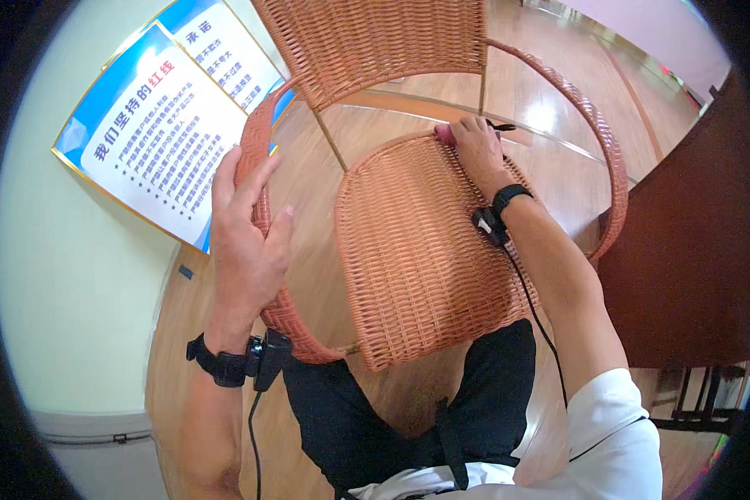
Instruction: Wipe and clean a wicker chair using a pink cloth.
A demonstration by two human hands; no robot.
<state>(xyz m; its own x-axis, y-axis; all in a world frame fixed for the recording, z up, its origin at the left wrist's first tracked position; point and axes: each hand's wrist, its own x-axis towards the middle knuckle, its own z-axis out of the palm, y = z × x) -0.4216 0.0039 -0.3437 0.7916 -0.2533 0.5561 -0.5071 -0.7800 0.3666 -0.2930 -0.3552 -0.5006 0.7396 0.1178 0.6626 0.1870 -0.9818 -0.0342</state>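
A wicker armchair [425, 237] of woven orange-brown strands stands before me, its backrest [387, 44] away from me. My left hand [250, 237] lies against the left armrest [259, 137], fingers spread and not wrapped around it. At the rear right of the seat, my right hand [478, 150] presses a pink cloth [445, 135] onto the woven edge. Most of that cloth is hidden under the fingers. A small dark thing [501, 127] sticks out beyond the right hand; I cannot tell what it is.
Two framed posters [156, 137] bearing writing are at the pale wall [87, 275] on the left. A dark red-brown table or cabinet [681, 250] stands close on the right. Black cables [540, 312] run from devices strapped to both wrists. Wood-look flooring [312, 144] surrounds the chair.
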